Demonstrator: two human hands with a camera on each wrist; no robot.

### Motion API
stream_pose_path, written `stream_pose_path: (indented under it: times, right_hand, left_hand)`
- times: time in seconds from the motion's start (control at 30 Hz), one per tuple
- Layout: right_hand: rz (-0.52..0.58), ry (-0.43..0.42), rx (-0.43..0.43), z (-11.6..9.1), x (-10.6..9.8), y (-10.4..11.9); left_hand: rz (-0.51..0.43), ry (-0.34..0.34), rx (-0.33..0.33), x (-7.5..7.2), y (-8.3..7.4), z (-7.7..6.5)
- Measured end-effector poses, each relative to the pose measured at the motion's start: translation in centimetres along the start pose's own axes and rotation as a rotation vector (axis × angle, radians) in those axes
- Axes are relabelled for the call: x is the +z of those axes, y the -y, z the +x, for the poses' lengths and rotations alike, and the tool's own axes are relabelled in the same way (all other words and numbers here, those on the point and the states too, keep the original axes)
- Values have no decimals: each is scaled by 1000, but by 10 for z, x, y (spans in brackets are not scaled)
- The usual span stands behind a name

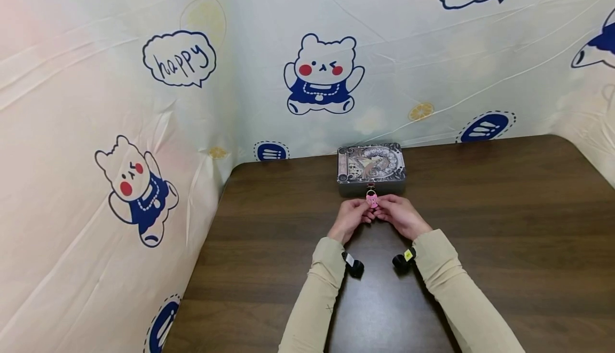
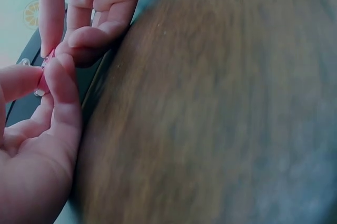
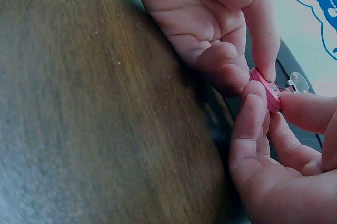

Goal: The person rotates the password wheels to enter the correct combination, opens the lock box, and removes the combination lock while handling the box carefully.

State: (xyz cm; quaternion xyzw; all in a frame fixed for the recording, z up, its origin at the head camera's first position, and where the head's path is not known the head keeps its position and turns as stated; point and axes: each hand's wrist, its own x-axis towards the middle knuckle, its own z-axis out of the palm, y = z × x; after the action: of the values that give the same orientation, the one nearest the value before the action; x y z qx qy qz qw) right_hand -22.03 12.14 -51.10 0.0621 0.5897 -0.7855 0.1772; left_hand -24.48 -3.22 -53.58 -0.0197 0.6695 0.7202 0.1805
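A small pink padlock (image 1: 372, 198) hangs by its shackle from the clasp (image 1: 370, 186) on the front of a tin box (image 1: 379, 167). The box has a dark body and an ornate illustrated lid, which is down. My left hand (image 1: 352, 217) pinches one side of the padlock between thumb and fingers. From the other side my right hand (image 1: 402, 215) pinches it too. Up close in the right wrist view, the padlock (image 3: 272, 96) has small dark marks along its edge, and a shiny metal clasp (image 3: 299, 83) sits beyond it. Fingertips cover much of the padlock.
The box stands near the back edge of a brown wooden table (image 1: 269, 267). Behind and to the left hangs a pale cloth (image 1: 399, 32) printed with bears and words. A small black camera (image 1: 355, 267) is worn on my left wrist, another camera (image 1: 402, 263) on my right.
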Motion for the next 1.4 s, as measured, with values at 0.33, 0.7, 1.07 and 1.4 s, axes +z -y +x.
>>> stream_pose_path:
  times: [0.33, 0.7, 1.07, 1.4]
  right_hand:
    - [8, 13, -7, -1, 0, 2]
    - [10, -1, -5, -1, 0, 1]
    - [25, 0, -10, -1, 0, 0]
    - [18, 1, -11, 0, 0, 0]
  left_hand:
    - [-35, -5, -8, 1, -3, -3]
    - [-81, -27, -8, 1, 0, 0]
    - [-45, -54, 4, 5, -3, -2]
    - [14, -59, 27, 6, -2, -3]
